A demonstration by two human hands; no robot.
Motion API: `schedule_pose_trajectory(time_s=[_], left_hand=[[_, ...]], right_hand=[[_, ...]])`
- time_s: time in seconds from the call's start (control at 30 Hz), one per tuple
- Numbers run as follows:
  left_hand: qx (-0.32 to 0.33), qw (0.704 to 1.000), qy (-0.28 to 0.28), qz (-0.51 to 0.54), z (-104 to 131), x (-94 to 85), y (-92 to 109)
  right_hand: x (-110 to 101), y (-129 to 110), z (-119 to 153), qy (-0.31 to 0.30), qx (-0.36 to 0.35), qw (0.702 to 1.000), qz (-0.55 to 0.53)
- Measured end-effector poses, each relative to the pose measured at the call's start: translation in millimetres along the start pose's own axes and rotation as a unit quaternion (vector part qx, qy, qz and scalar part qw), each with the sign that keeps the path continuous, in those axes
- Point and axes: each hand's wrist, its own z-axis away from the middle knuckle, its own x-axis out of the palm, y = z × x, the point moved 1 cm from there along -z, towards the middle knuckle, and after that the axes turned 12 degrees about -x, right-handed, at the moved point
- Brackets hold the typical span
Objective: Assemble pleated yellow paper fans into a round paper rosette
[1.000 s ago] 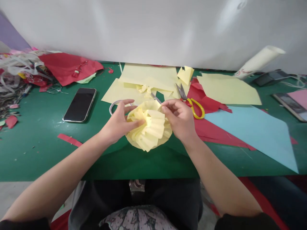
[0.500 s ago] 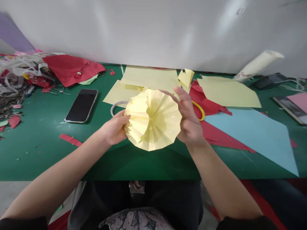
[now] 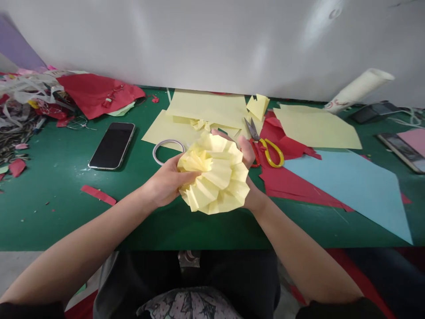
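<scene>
A pleated yellow paper flower (image 3: 217, 177) with ruffled layers is held above the green table near its front edge. My left hand (image 3: 169, 179) grips its left side, the thumb lying on top of the folds. Behind the flower's right side is my right hand (image 3: 247, 155); its thumb and a few fingertips show past the rim, cupping the paper from below, while the palm is hidden. Just beyond lie a roll of tape (image 3: 168, 142) on the left and scissors with red and yellow handles (image 3: 260, 141) on the right.
Yellow sheets (image 3: 206, 104), red paper (image 3: 292, 186) and a blue sheet (image 3: 355, 181) cover the back and right. A phone (image 3: 113, 146) and a red strip (image 3: 98, 195) lie left. Scraps (image 3: 23, 102) pile at far left; a white roll (image 3: 358, 91) leans at back right.
The ruffled layers now spread over more of the flower, and it is tilted differently. My left thumb moved onto the folds. My right hand slid lower behind it, uncovering the scissors.
</scene>
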Motion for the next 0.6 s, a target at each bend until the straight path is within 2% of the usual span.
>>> schedule_pose_trajectory(time_s=[0.1,0.2,0.27,0.4,0.47,0.53,0.6], left_hand=[[0.033,0.997,0.052,-0.049,0.6,3.4,0.1],[0.076,0.982,0.135,-0.107,1.5,4.7,-0.1],[0.115,0.970,0.167,-0.137,2.3,4.1,-0.3],[0.207,0.945,0.171,-0.188,3.1,-0.5,-1.4],[0.234,0.933,0.183,-0.204,3.0,-3.5,-1.5],[0.237,0.934,0.179,-0.198,3.4,-5.3,-0.3],[0.224,0.943,0.149,-0.195,4.8,-5.1,2.7]], right_hand=[[0.4,-4.0,-2.0,-0.006,-0.059,0.997,-0.050],[2.2,-3.4,-6.0,-0.016,-0.085,0.996,-0.035],[3.1,-1.7,-8.1,-0.013,-0.105,0.994,-0.040],[2.6,1.5,-9.6,0.003,-0.124,0.989,-0.081],[1.5,1.8,-10.1,0.014,-0.125,0.989,-0.083],[0.4,1.2,-11.1,0.013,-0.125,0.989,-0.078],[-0.4,0.6,-11.9,0.011,-0.126,0.990,-0.062]])
